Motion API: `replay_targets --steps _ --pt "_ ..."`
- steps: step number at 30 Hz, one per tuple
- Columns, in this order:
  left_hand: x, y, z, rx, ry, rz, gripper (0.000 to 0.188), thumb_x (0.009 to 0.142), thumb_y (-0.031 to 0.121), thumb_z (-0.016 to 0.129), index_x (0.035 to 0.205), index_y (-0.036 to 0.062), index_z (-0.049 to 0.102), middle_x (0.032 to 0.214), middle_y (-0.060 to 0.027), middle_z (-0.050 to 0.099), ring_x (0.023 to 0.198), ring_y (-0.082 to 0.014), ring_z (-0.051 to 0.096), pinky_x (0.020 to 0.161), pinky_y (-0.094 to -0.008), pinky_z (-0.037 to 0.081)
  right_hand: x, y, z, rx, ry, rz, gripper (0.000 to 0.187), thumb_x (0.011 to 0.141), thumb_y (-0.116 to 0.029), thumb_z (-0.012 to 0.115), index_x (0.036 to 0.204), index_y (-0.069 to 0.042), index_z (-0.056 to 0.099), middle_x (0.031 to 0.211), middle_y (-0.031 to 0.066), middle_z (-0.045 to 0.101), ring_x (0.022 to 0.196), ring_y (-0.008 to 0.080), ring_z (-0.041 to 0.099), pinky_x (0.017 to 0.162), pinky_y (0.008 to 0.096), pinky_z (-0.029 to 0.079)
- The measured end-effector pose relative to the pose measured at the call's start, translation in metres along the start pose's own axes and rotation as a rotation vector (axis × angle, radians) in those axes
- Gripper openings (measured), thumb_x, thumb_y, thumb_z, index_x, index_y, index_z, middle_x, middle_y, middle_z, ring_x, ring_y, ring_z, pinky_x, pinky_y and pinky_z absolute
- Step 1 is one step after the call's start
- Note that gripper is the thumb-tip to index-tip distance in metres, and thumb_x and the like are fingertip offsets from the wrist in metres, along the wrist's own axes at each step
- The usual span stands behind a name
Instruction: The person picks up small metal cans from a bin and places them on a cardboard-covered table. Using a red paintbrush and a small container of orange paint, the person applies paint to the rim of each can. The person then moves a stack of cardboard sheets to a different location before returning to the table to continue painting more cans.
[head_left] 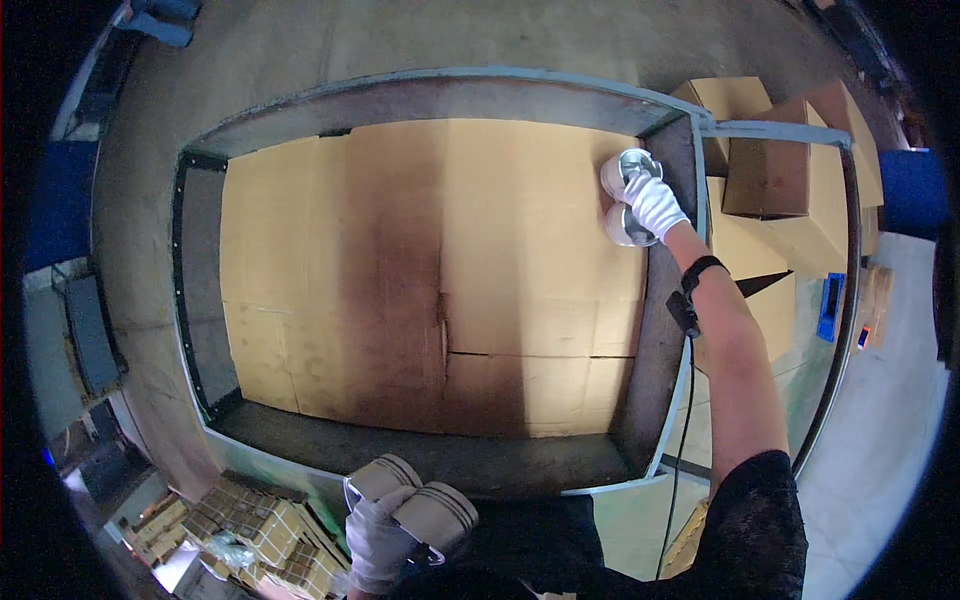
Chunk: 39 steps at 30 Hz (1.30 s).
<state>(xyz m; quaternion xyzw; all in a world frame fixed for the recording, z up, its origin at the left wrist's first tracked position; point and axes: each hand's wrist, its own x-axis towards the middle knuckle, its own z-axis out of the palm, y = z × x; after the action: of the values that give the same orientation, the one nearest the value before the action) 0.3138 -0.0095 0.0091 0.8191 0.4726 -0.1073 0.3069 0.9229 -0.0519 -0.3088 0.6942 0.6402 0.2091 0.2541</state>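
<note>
My right hand [655, 205], in a white glove, reaches to the far right corner of a framed cart. Its fingers are closed on two silvery metal pistons, a farther piston [614, 178] and a nearer piston [624, 228]. They stand side by side on the cardboard, hollow ends up. At the lower edge, in front of my body, my gloved left hand [378, 545] grips two more pistons, a left piston [383, 478] and a right piston [437, 515]. Grooves ring their upper ends. The fingertips of both hands are partly hidden.
The cart's raised metal rim [480, 74] surrounds the stained cardboard lining [400, 270]. Opened cardboard boxes [780, 170] stand beyond its right wall, within a metal handle frame [850, 300]. A cable [684, 430] hangs from my right wrist. Stacked, strapped packages [260, 530] lie at lower left.
</note>
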Motion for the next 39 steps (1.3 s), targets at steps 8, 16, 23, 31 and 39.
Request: replay_targets --steps 8,16,23,31,39 --pt "0.000 0.000 -0.030 -0.021 -0.002 0.068 0.031 0.066 0.025 0.080 0.096 0.0185 0.075 0.085 -0.0093 0.071 0.076 -0.0313 0.070 0.070 -0.0390 0.057 -0.063 -0.029 -0.213 0.524 0.090 0.252 0.020 0.075 -0.020 0.055 0.082 -0.004 0.063 0.065 0.0118 0.056 0.054 0.0260 0.058 0.043 0.0382 0.047" --pt "0.009 -0.019 -0.015 0.081 -0.070 0.412 0.028 0.068 0.020 0.079 0.096 0.0141 0.076 0.088 -0.0130 0.072 0.081 -0.0313 0.070 0.074 -0.0390 0.056 -0.241 -0.113 -0.443 1.160 0.043 0.867 0.025 0.071 -0.022 0.060 0.093 -0.020 0.073 0.071 0.0120 0.061 0.071 0.0313 0.063 0.056 0.0436 0.053" --pt "-0.075 0.022 -0.059 0.187 -0.550 0.880 0.033 0.081 0.025 0.059 0.109 0.0079 0.067 0.112 -0.0175 0.062 0.093 -0.0352 0.063 0.082 -0.0408 0.051 -0.373 -0.245 -0.648 1.064 -0.285 1.546 0.026 0.072 -0.016 0.061 0.094 -0.016 0.076 0.077 0.0148 0.067 0.072 0.0350 0.067 0.060 0.0464 0.055" --pt "-0.211 0.035 0.000 0.483 -1.025 1.289 0.021 0.080 0.022 0.057 0.089 0.0044 0.064 0.084 -0.0164 0.059 0.077 -0.0318 0.060 0.070 -0.0374 0.049 -0.441 -0.448 -0.819 0.832 -0.427 2.275 0.033 0.070 -0.018 0.060 0.099 -0.021 0.075 0.080 0.0142 0.065 0.070 0.0330 0.065 0.057 0.0442 0.053" --pt "-0.349 0.010 0.035 0.717 -1.219 1.581 0.025 0.077 0.021 0.057 0.095 0.0055 0.065 0.087 -0.0173 0.062 0.081 -0.0293 0.061 0.075 -0.0387 0.048 -0.471 -0.650 -0.958 0.578 -0.555 2.896 0.027 0.074 -0.024 0.057 0.094 -0.024 0.076 0.087 0.0179 0.064 0.074 0.0359 0.065 0.064 0.0473 0.054"
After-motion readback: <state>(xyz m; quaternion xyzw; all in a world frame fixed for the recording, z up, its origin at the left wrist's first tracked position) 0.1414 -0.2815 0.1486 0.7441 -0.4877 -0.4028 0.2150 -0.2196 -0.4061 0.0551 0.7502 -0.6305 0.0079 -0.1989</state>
